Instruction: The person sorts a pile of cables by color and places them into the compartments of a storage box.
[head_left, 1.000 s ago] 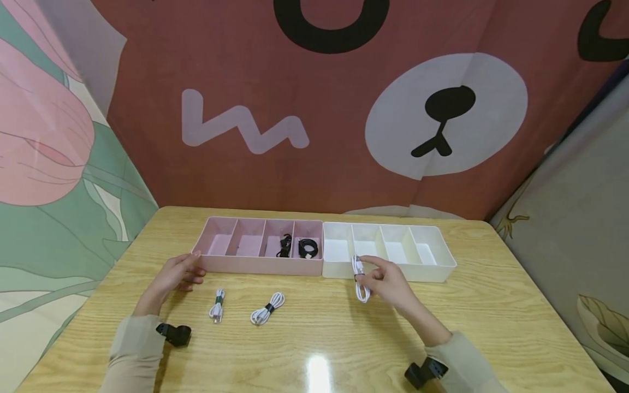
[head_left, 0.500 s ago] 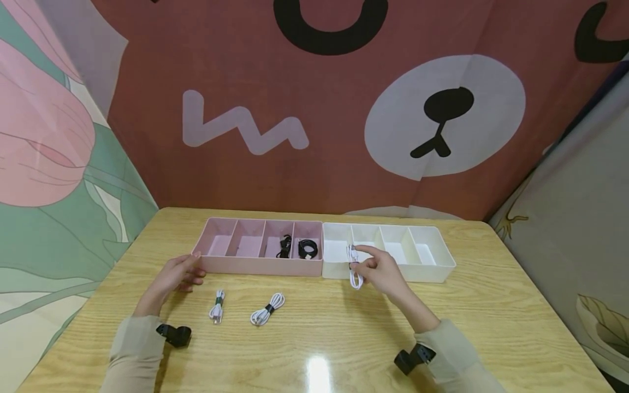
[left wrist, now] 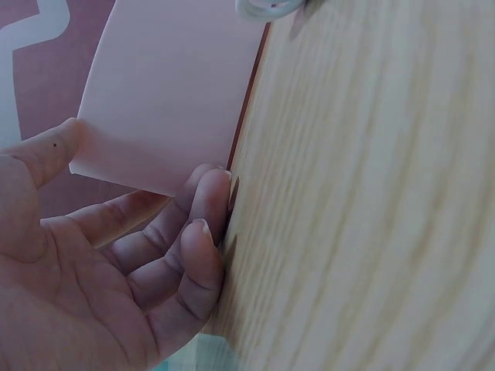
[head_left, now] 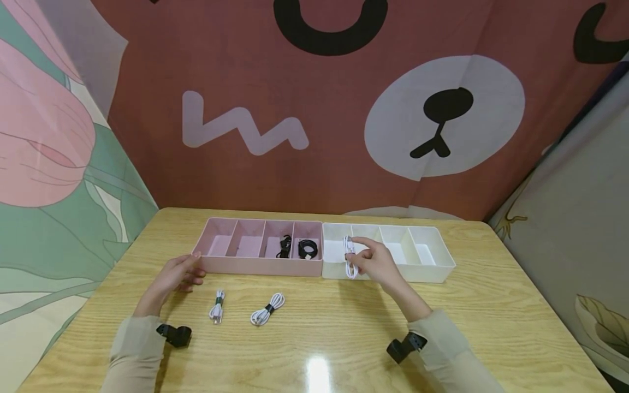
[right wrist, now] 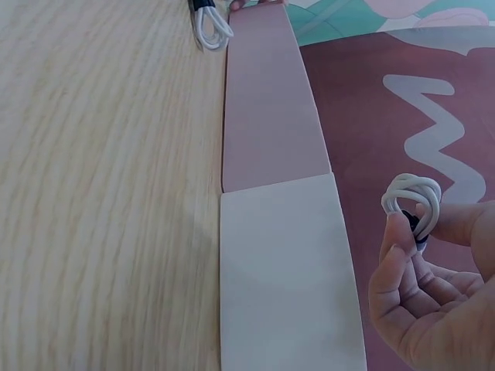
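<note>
Right hand [head_left: 375,263]: thumb and fingers pinch a bundled white cable [head_left: 350,262]; the gap between them is narrow. The bundle is above the front rim of the white box [head_left: 425,274], near its leftmost compartment. Its long axis runs nearly front to back, the far end leaning slightly left. Its dark tie is partly covered by the fingertips; the right wrist view shows the bundle almost end-on, loop foremost, with its rear portion hidden.

Left hand [head_left: 177,274]: thumb tip touches the rim of the pink box [head_left: 260,266] at its front left corner; the other fingers are relaxed and loosely bent, the index tip concealed by the box's end.

On the table [head_left: 295,349], a green-tied cable [head_left: 217,307] lies front to back, its plug toward the person; a black-tied cable [head_left: 267,309] lies diagonally. Black cables [head_left: 308,249] occupy the pink box's two right compartments, their connectors hard to make out. The left wrist view cuts off a white loop at its top edge.
</note>
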The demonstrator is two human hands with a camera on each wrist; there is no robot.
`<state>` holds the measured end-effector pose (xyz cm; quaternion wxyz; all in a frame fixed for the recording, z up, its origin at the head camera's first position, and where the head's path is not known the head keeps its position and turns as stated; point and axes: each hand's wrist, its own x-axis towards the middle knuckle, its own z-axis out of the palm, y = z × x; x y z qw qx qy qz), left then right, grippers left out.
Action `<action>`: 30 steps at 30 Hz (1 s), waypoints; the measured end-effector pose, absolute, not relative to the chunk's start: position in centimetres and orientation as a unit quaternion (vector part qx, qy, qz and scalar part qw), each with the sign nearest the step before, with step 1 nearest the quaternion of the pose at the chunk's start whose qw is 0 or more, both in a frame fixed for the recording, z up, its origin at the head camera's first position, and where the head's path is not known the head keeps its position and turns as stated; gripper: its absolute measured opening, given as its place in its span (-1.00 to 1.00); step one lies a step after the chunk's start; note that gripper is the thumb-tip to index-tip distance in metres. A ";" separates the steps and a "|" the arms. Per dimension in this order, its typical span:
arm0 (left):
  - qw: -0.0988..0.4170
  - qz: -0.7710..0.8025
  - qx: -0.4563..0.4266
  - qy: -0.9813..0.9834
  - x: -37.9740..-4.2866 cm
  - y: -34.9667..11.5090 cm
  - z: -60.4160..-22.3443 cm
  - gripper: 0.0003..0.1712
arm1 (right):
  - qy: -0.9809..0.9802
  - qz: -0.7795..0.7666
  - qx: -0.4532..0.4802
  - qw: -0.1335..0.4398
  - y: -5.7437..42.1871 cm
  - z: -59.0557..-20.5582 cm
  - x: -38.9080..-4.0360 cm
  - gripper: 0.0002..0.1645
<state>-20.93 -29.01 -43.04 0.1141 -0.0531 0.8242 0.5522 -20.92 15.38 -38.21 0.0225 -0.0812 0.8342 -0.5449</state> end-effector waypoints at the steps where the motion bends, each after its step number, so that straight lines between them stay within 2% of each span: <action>1: 0.115 0.552 -0.048 0.824 -20.9 -29.1 -43.1 -0.15 | 0.834 -0.546 -0.080 0.023 15.3 -38.2 -21.1 -0.47; 7: 0.112 0.560 -0.050 0.820 -20.9 -29.1 -43.1 -0.08 | 0.832 -0.549 -0.080 0.021 15.1 -38.2 -21.8 -0.46; 16: 0.106 0.566 -0.071 0.814 -21.3 -29.4 -44.1 0.14 | 0.835 -0.546 -0.062 0.024 14.6 -38.2 -22.8 -0.45; 25: 0.104 0.554 -0.052 0.824 -20.8 -28.7 -42.9 -0.17 | 0.846 -0.531 -0.049 0.025 14.0 -38.3 -23.9 -0.44; 30: 0.107 0.553 -0.059 0.824 -20.7 -28.7 -42.7 -0.21 | 0.853 -0.519 -0.051 0.021 13.8 -38.4 -24.3 -0.45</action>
